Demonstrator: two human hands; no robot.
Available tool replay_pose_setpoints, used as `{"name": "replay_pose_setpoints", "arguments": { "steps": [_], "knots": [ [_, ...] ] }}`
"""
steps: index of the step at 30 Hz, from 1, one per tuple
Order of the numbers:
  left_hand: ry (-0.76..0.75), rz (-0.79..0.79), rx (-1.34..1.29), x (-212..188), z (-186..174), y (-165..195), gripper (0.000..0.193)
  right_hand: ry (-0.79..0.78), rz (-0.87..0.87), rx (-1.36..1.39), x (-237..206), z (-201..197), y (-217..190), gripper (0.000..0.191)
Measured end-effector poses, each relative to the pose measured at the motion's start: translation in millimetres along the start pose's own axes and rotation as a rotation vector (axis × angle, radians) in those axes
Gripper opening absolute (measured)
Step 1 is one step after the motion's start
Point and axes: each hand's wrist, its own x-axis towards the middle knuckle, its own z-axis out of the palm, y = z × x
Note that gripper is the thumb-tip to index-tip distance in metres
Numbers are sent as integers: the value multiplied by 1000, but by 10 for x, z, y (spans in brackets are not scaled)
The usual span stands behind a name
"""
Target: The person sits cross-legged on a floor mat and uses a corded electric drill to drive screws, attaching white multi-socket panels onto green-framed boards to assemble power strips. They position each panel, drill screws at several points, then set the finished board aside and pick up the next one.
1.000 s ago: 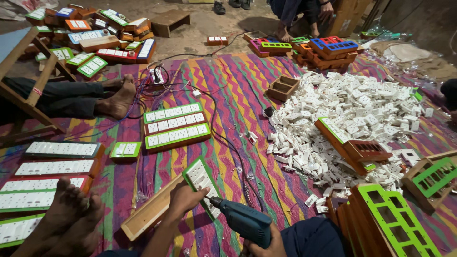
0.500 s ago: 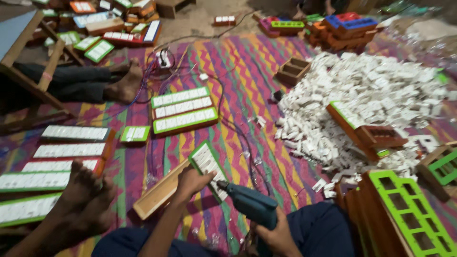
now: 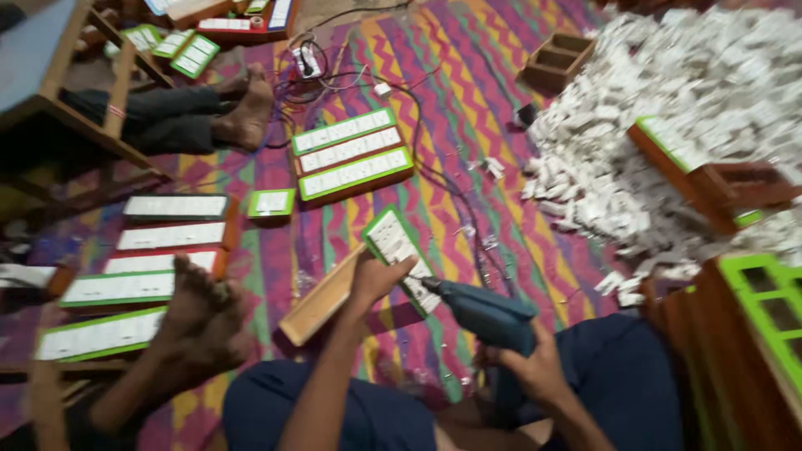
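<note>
Your left hand (image 3: pixel 376 276) presses the switch board (image 3: pixel 401 255) onto its wooden box (image 3: pixel 322 301) on the floor mat (image 3: pixel 468 142); your right hand (image 3: pixel 526 367) grips the drill (image 3: pixel 484 313). The board looks light, stiff and probably brittle: hold its edges.

Drill (image 3: pixel 484 313) tip now against switch panel (image 3: pixel 401 255); left hand (image 3: pixel 376 276) slid further onto panel.

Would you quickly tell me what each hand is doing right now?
Left hand: closed on the switch board, steadying it.
Right hand: closed on the blue power drill, tip at the board.
</note>
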Motion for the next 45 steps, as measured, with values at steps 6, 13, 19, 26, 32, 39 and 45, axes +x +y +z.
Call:
{"name": "replay_pose_setpoints", "arguments": {
  "steps": [6,13,19,26,32,39,45],
  "knots": [
    [-24,157,-323,235,272,-191,29,158,-5,-19,121,-9,-142,50],
    [-78,100,-358,231,245,-199,33,113,-26,-69,205,4,-169,50],
    [-166,23,-345,206,214,-242,35,71,-52,-54,143,-61,-170,44],
    [-114,178,-274,279,427,-240,42,79,-52,-27,151,-137,-175,44],
    [-143,56,-161,225,370,-143,52,82,-36,21,165,-151,-217,42],
    [-168,-14,-101,229,404,-171,65,78,-88,-141,123,-79,-160,41],
    [-202,-139,22,198,407,-203,76,127,-17,-51,69,-51,-159,38]
  ]
}}
